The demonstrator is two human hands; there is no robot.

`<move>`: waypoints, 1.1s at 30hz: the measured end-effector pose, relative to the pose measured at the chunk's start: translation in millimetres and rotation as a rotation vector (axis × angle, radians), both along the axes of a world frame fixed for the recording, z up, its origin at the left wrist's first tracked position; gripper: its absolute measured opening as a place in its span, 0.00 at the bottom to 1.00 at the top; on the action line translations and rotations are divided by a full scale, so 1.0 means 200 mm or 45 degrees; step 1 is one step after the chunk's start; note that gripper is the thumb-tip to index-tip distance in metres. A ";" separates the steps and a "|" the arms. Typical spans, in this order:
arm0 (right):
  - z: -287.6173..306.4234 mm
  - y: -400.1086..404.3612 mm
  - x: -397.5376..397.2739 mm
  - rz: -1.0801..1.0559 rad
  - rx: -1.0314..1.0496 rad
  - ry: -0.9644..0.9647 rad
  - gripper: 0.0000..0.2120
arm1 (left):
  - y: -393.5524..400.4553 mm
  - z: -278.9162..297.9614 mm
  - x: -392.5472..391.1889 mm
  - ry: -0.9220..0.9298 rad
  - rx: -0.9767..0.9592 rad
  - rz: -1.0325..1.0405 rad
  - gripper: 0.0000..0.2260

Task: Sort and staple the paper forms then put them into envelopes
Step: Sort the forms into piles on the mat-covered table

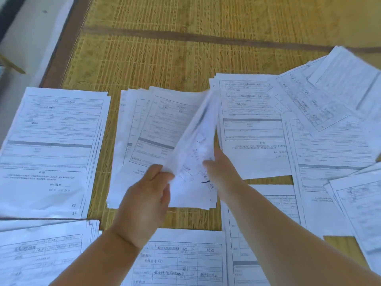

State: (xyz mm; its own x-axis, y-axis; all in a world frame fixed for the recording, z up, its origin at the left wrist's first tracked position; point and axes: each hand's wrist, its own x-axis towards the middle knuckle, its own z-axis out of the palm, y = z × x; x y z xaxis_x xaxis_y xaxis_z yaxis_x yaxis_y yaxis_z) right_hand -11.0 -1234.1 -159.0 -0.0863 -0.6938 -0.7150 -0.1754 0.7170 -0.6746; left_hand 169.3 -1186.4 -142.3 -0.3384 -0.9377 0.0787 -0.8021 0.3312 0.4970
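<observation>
White printed paper forms cover the woven straw mat in loose piles, and I'd say the sorting is only part done; no stapler or envelope is in sight. Going from the left: a squared pile of forms lies flat, well apart from the hands. Next comes the fanned middle pile, and over it the held sheaf of white forms stands tilted, its long axis running from the hands up and away toward the far right. The left hand pinches its near left corner, fingers curled round the edge. The right hand grips the sheaf's right edge, thumb on the face. Just beside it to the right lies another flat pile, then a scattered heap, sheets overlapping at odd angles.

The middle pile sits directly beneath the sheaf, so that is the nearest place to lay it. Bare mat beyond the piles leaves open room; nearer the person, more forms crowd the arms.
</observation>
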 end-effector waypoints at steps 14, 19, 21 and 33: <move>0.07 0.09 -0.11 0.000 -0.437 0.189 0.11 | -0.05 -0.08 -0.18 -0.622 0.282 -0.122 0.28; 0.03 0.24 -0.60 -0.030 -0.507 0.679 0.12 | -0.09 0.08 -0.39 -0.396 0.450 0.043 0.23; -0.01 0.27 -0.79 0.074 -0.504 0.866 0.15 | -0.13 0.12 -0.50 -0.028 0.501 0.226 0.18; -0.35 0.34 -1.21 0.705 -0.438 1.384 0.28 | -0.50 -0.02 -0.95 0.690 1.124 1.316 0.12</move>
State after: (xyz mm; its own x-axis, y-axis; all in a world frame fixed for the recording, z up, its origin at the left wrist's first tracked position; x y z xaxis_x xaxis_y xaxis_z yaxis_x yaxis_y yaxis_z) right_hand -254.0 -1165.8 -230.0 -0.1535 -0.9601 -0.2338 -0.9735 0.1876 -0.1309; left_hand -21.5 -1285.8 -146.5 0.3840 -0.5492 -0.7422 -0.1412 -0.8293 0.5406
